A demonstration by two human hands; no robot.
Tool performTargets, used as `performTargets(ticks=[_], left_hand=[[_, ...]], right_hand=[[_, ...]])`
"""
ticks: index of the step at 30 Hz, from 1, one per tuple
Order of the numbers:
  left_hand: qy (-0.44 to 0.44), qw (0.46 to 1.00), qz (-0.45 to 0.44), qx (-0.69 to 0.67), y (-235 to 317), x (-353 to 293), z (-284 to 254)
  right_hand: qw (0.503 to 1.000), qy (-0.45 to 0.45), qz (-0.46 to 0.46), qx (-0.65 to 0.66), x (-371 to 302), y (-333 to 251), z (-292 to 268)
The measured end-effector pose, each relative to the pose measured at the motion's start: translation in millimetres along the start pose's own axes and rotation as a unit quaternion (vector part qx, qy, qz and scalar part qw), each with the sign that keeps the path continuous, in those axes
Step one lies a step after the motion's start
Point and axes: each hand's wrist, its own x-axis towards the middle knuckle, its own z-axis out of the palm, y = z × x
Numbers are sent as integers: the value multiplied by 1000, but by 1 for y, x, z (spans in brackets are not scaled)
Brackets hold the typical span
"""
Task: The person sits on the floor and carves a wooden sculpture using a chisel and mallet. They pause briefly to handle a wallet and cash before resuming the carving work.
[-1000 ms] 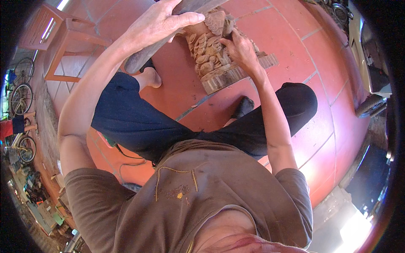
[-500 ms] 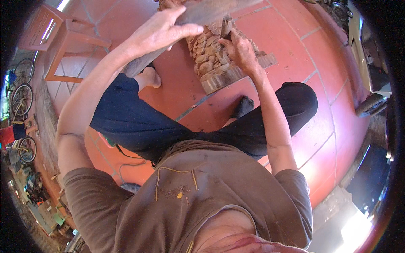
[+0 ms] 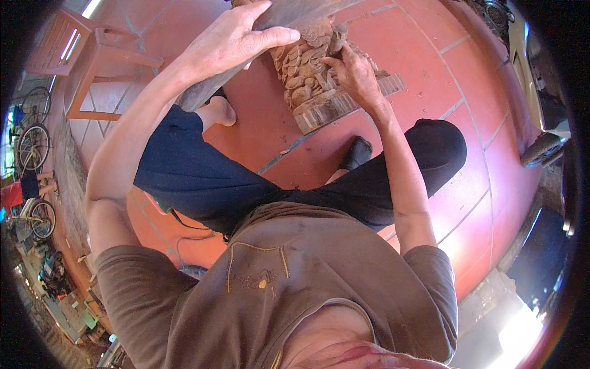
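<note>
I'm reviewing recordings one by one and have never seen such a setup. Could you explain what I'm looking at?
There is no machine here: these are a person's bare hands, seen from above by the left of two fisheye cameras worn on the head. The lens bends straight edges; the picture's left is the person's left. A carved wooden piece rests on the red tiled floor, and the right hand is against it; whether that hand also holds something separate is unclear. The left hand is on a long, greyish board that runs out of the top of the view; its grip is partly hidden. A reddish chair stands to the left.
</note>
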Motion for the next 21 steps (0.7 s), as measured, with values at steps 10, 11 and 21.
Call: performTargets(ticks=[10, 11, 21], left_hand=[[21, 997, 67, -28, 17, -4, 1], [29, 994, 100, -23, 6, -5, 6], [56, 984, 168, 29, 0, -4, 16]], right_hand=[[999, -19, 26, -19, -8, 1, -5], [1000, -19, 22, -8, -8, 2, -3], [1000, -23, 19, -6, -12, -4, -6]])
